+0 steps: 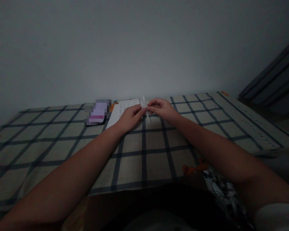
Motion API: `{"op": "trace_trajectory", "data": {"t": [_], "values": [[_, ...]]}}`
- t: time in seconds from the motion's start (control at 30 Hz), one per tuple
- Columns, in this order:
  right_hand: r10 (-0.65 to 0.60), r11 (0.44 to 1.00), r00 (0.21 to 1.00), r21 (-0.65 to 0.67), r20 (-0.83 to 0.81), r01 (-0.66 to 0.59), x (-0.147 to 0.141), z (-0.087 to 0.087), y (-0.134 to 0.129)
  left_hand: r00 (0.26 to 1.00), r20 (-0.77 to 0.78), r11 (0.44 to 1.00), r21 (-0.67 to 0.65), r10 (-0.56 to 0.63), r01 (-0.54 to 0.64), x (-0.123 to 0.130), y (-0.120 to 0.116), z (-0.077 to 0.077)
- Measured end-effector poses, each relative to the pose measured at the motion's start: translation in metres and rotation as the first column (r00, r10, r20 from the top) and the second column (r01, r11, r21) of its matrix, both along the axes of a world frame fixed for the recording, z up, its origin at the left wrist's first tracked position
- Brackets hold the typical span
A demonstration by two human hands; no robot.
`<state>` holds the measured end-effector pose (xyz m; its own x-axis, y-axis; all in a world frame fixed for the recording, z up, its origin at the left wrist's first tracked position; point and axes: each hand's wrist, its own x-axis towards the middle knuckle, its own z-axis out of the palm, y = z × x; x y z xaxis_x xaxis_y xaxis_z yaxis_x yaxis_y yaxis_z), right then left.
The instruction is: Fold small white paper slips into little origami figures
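Observation:
My left hand [133, 116] and my right hand [164, 110] meet over the far part of the table. Between their fingertips is a small piece of thin white material [144, 102], perhaps paper or tissue, standing up above the fingers. A narrow white strip [148, 117] hangs down below it. Both hands pinch the white piece from either side. Beneath my left hand lies a white sheet with printed lines [127, 104], partly covered by the hand and forearm.
A phone with a blurred, lit screen [98, 111] lies left of the sheet. The checked tablecloth [156, 138] reaches back to a plain wall [139, 48]. Dark curtain folds [276, 77] hang at the right. A crumpled black-and-white item [221, 189] is below the right forearm.

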<state>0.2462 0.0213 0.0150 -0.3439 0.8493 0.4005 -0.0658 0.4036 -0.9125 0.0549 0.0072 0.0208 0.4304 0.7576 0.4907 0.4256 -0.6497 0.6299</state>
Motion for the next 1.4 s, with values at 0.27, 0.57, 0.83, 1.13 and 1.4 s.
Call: {"op": "trace_trajectory", "data": {"t": [0.27,0.57,0.83,1.13,1.4], "values": [[0.047,0.999,0.995,-0.008,-0.082,-0.048,-0.007,-0.006,0.002,0.997,-0.047,0.997,-0.048,0.055,-0.057,-0.001,0.001,-0.003],[0.023,0.998,0.997,-0.053,0.076,-0.019,-0.004,-0.002,-0.003,0.995,-0.04,0.995,-0.032,0.095,-0.097,-0.001,-0.002,0.0],[-0.134,0.968,0.953,0.244,0.272,0.066,-0.003,-0.001,-0.008,0.993,-0.051,0.992,-0.054,0.108,-0.11,-0.001,-0.001,-0.004],[-0.48,0.74,0.692,0.672,0.539,-0.01,-0.006,0.005,-0.017,0.976,-0.114,0.982,-0.01,0.188,-0.19,0.003,-0.003,-0.007],[-0.608,0.677,0.476,0.728,0.636,-0.108,-0.008,0.008,-0.032,0.969,-0.208,0.99,0.062,0.136,-0.126,0.001,-0.004,-0.005]]}}
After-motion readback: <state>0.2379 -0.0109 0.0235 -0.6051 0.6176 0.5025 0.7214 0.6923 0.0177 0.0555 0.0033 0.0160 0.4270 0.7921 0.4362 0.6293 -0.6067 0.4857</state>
